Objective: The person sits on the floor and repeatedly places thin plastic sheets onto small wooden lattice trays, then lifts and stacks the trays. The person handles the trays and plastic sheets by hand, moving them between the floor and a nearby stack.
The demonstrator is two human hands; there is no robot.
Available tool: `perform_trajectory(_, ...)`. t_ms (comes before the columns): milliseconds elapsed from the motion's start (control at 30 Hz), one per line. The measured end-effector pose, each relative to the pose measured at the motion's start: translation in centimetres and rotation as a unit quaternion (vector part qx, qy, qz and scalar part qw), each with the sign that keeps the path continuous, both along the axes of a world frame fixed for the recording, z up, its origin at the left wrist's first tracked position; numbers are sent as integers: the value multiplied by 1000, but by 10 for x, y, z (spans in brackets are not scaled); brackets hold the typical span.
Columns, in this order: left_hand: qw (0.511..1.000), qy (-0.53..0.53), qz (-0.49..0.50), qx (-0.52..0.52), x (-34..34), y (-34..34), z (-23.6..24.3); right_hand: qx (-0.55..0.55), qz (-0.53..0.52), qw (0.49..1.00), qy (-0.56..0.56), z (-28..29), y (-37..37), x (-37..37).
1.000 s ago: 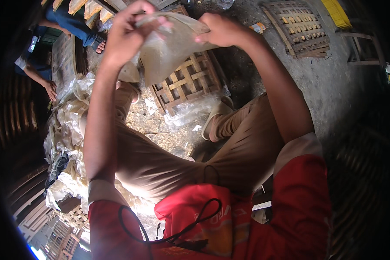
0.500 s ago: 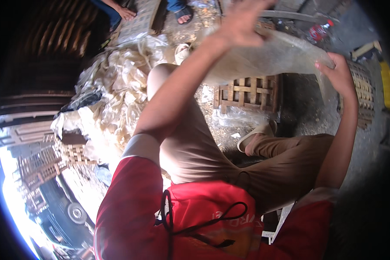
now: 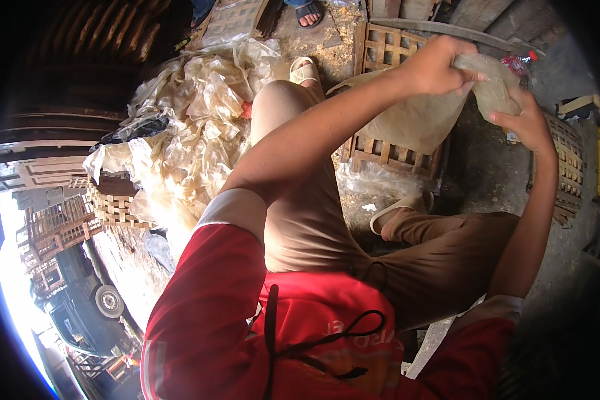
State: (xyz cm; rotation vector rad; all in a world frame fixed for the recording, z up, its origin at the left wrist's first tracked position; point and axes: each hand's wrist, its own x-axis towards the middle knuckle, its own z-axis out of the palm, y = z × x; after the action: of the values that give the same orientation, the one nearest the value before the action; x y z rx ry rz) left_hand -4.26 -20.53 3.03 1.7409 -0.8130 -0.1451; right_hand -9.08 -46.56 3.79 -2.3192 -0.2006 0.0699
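Observation:
My left hand [image 3: 440, 65] is closed round a cloudy, translucent plastic sheet [image 3: 417, 120]. Part of that sheet hangs below my wrist, over a wooden slatted crate [image 3: 380, 152]. Between my two hands another stretch of it is bunched into a narrow fold. My right hand [image 3: 528, 125] grips this fold's far right end, thumb pressed against it. Some of the left fingers are hidden by the plastic. More clear plastic [image 3: 370, 179] lies at the crate's near edge.
A big heap of crumpled plastic sheets [image 3: 200, 113] lies left of my legs. Beyond my hands, a red-capped bottle [image 3: 517, 65] is on the floor. A slatted panel [image 3: 567, 163] stands at the right. Another person's sandalled foot [image 3: 307, 15] shows at the top.
My left hand has moved right, toward my right hand, and closed on the plastic. The stretched sheet is now gathered between them, with a part hanging over the crate.

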Motion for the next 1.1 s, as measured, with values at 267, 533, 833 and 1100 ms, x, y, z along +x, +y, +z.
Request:
perform_trajectory(267,973,176,37,-146,23,14,15,-33,-42,985,163,0,-56,8)
perform_trajectory(533,910,323,-217,-146,-2,8,23,287,95,953,24,11,27,0)
perform_trajectory(833,946,290,-58,-135,8,16,20,242,52,959,136,11,14,-7)
perform_trajectory(1100,927,306,141,-163,11,19,30,372,-89,922,68,27,-47,7)
